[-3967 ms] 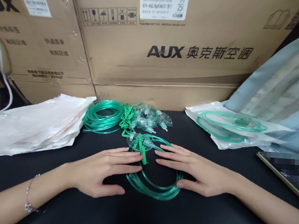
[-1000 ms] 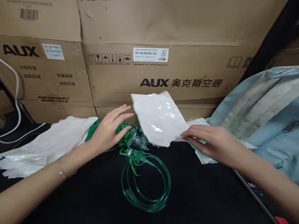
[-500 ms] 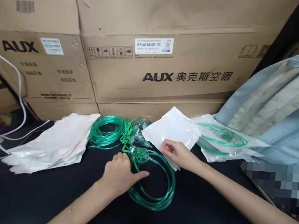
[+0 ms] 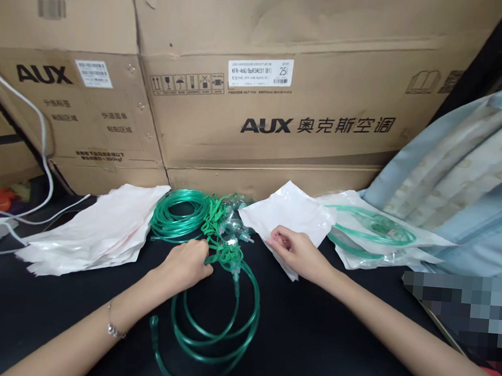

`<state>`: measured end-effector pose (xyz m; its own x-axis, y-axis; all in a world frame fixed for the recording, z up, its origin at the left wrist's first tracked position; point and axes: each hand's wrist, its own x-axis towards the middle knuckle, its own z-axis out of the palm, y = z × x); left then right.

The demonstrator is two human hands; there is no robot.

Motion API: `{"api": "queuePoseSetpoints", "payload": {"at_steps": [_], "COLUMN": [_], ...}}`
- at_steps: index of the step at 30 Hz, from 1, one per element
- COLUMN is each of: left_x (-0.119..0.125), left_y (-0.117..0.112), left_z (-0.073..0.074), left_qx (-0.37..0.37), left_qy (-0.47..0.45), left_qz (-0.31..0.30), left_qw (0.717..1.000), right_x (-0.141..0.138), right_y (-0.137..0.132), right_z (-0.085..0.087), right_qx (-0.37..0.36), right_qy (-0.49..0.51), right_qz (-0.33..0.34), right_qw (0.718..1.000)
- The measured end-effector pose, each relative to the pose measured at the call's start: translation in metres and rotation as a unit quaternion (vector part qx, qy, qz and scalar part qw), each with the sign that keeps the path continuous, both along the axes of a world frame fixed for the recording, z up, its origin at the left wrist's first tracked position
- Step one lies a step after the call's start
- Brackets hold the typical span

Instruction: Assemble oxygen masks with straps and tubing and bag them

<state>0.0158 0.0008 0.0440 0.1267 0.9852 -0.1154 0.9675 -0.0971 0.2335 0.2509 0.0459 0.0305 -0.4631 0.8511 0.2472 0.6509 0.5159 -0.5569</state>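
My left hand (image 4: 186,266) is closed on the green strap and clear mask (image 4: 228,254) of an oxygen set. Its green tubing coil (image 4: 208,335) trails loosely toward me on the black table (image 4: 316,355). My right hand (image 4: 298,252) pinches the near edge of an empty white pouch (image 4: 290,217), which lies flat to the right of the mask. Behind the left hand sit a second green tubing coil (image 4: 178,214) and several clear masks (image 4: 233,218).
A stack of white pouches (image 4: 95,231) lies at the left. A sealed pouch holding green tubing (image 4: 373,235) lies at the right, beside a light blue bag (image 4: 464,181). Large cardboard boxes (image 4: 267,91) wall the back. White cables (image 4: 42,137) hang at far left.
My left hand has closed on the mask's strap and pulled it left and toward me, so the coil has loosened and spread out. The right hand keeps the pouch, shifted slightly left.
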Motion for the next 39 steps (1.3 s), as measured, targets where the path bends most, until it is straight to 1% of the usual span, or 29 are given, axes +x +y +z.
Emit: {"api": "queuePoseSetpoints", "payload": {"at_steps": [2,4,8,11,13,15,17,20,22,25,29,31,33,36,39], "left_x": [-0.002,-0.001,0.005,0.012,0.017,0.022,0.025,0.023,0.019,0.011,0.009,0.011,0.013,0.017,0.024], "left_y": [0.006,0.011,0.014,0.013,0.012,0.013,0.015,0.018,0.018,0.018,0.018,0.02,0.022,0.024,0.023], "left_z": [-0.002,-0.005,-0.005,-0.004,-0.007,-0.012,-0.017,-0.021,-0.02,-0.014,-0.007,-0.006,-0.008,-0.01,-0.01], "left_qx": [-0.012,-0.042,-0.118,-0.141,-0.13,-0.111,-0.101,-0.096,-0.095,-0.081,-0.019,0.011,0.031,0.05,0.063], "left_qy": [-0.047,-0.108,-0.216,-0.266,-0.289,-0.312,-0.337,-0.366,-0.379,-0.405,-0.444,-0.435,-0.406,-0.374,-0.366], "left_qz": [-0.016,-0.036,-0.06,-0.046,-0.018,-0.006,-0.023,-0.054,-0.067,-0.087,-0.108,-0.11,-0.107,-0.092,-0.074], "left_qw": [0.999,0.993,0.967,0.953,0.948,0.943,0.936,0.924,0.918,0.907,0.89,0.894,0.907,0.922,0.925], "right_x": [-0.011,-0.022,-0.038,-0.04,-0.039,-0.037,-0.033,-0.024,-0.016,-0.008,-0.006,-0.008,-0.009,-0.008,-0.008], "right_y": [-0.005,-0.01,-0.015,-0.015,-0.014,-0.013,-0.012,-0.01,-0.007,-0.002,0.003,0.003,0.0,-0.01,-0.024], "right_z": [0.002,0.002,-0.004,-0.009,-0.012,-0.013,-0.013,-0.009,-0.007,-0.007,-0.015,-0.018,-0.016,-0.005,0.008], "right_qx": [0.012,0.024,0.044,0.045,0.042,0.038,0.032,0.028,0.027,0.018,-0.011,-0.023,-0.026,-0.015,0.034], "right_qy": [-0.016,-0.03,-0.043,-0.038,-0.033,-0.03,-0.025,-0.012,-0.003,0.01,0.028,0.04,0.053,0.059,0.017], "right_qz": [-0.008,-0.015,-0.026,-0.016,0.002,0.019,0.024,0.014,0.0,-0.014,-0.006,0.005,0.006,-0.02,-0.045], "right_qw": [1.0,0.999,0.998,0.998,0.999,0.999,0.999,0.999,1.0,1.0,1.0,0.999,0.998,0.998,0.998]}}
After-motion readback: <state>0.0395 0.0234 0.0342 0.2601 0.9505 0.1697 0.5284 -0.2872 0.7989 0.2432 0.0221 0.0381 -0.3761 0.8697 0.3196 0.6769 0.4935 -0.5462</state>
